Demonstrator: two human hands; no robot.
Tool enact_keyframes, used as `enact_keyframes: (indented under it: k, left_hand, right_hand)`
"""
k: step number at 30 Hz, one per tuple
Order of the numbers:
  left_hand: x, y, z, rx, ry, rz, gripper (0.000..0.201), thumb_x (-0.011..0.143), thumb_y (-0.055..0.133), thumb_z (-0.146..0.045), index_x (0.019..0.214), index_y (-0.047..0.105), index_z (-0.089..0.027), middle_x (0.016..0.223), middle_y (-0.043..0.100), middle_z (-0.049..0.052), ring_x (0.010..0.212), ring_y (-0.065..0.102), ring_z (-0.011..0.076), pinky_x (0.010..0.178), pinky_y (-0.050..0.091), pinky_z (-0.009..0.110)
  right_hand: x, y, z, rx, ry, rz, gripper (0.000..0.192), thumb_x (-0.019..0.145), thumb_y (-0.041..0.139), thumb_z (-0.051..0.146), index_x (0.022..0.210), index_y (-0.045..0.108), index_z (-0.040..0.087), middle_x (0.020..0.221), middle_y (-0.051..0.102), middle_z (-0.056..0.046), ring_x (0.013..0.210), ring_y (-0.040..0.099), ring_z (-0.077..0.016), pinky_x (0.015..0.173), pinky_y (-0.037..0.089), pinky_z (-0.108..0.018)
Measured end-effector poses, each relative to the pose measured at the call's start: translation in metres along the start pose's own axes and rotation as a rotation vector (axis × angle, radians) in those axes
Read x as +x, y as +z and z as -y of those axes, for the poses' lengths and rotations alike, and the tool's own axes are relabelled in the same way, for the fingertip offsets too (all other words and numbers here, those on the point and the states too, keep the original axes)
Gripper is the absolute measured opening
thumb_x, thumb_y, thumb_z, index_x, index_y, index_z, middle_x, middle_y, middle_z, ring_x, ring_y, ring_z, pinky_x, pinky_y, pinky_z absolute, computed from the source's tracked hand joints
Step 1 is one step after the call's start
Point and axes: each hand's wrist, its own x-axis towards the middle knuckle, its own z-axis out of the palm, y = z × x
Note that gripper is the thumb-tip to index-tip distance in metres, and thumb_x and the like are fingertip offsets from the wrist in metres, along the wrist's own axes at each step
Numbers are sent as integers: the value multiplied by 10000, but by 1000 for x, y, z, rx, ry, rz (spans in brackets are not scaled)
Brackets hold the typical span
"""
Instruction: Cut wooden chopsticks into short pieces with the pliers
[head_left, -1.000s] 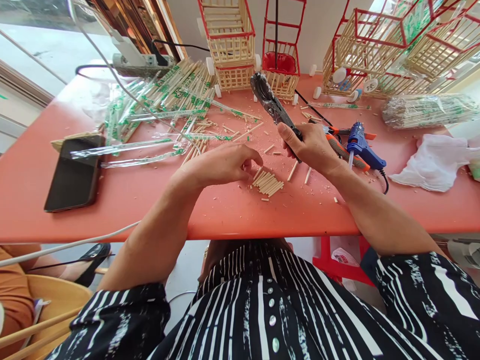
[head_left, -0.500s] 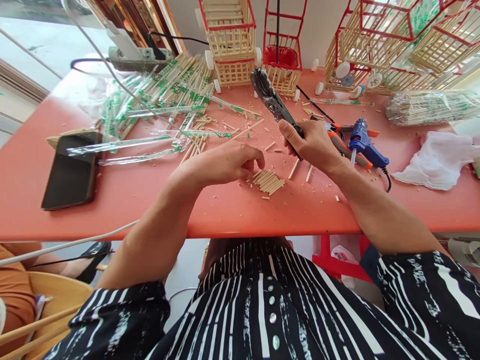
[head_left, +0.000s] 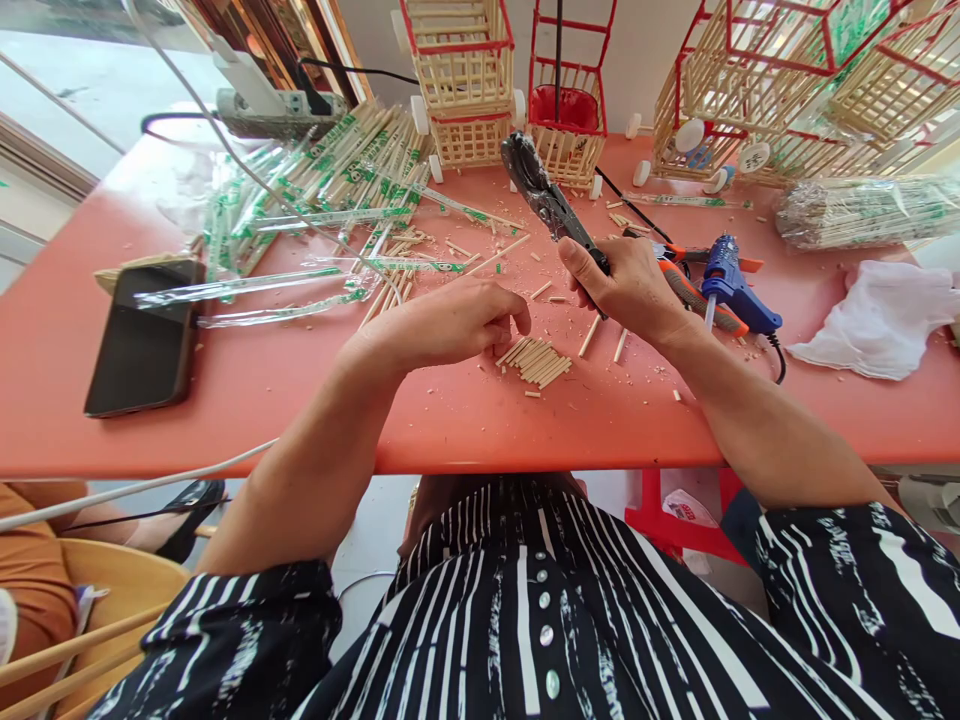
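My left hand [head_left: 480, 315] is closed, its curled fingertips at the left end of a row of short wooden sticks [head_left: 541, 362]. They pinch the stick at that end, partly hidden by the fingers. My right hand [head_left: 626, 285] is wrapped round a black hand cutter [head_left: 551, 200], which is smeared with white and points up and left above the table. Below the right hand, two longer stick pieces [head_left: 589, 337] lie apart from the row. Small offcuts and crumbs of wood are scattered about.
Behind the left hand lie plastic-wrapped sticks [head_left: 330, 185]; a phone [head_left: 142, 345] is farther left. A blue glue gun [head_left: 733, 285], orange-handled pliers [head_left: 682, 290] and a white cloth [head_left: 877, 320] lie to the right. Small stick-built carts [head_left: 465, 100] stand along the back.
At the left fingertips the row of short sticks shows slightly farther to the left. Both hands stay nearly where they were, and the right still grips the cutter.
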Motion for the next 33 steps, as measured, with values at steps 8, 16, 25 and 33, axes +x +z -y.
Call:
enact_keyframes:
  k: [8, 16, 25, 33]
  left_hand:
    - [-4, -2, -5, 6, -38, 51, 433, 858, 576, -201, 1264, 729, -205, 890, 757, 7, 884, 686, 189, 953, 470, 323]
    - [-8, -6, -5, 9, 8, 103, 429, 891, 556, -189, 1277, 742, -217, 911, 754, 4, 855, 678, 168, 935, 460, 310]
    - [-8, -5, -2, -3, 17, 134, 478, 859, 565, -137, 1305, 717, -215, 963, 760, 7, 848, 673, 163, 907, 452, 291]
    - [-6, -7, -10, 24, -33, 144, 460, 857, 583, -145, 1289, 725, -207, 911, 741, 11, 806, 654, 157, 751, 419, 261]
  right_hand:
    - [0, 0, 2, -9, 22, 0, 784, 930, 355, 896, 808, 685, 195, 613, 626, -61, 710, 651, -216, 717, 512, -370]
    - [0, 0, 2, -8, 10, -2, 777, 928, 358, 894, 813, 681, 197, 606, 606, -50, 695, 633, -201, 713, 508, -359]
    - [-1, 1, 2, -10, 1, -7, 788, 925, 346, 900, 771, 672, 200, 600, 591, -44, 688, 621, -188, 715, 510, -357]
    - [0, 0, 3, -18, 3, -8, 799, 919, 343, 908, 694, 641, 202, 565, 585, -42, 651, 608, -174, 684, 499, -349]
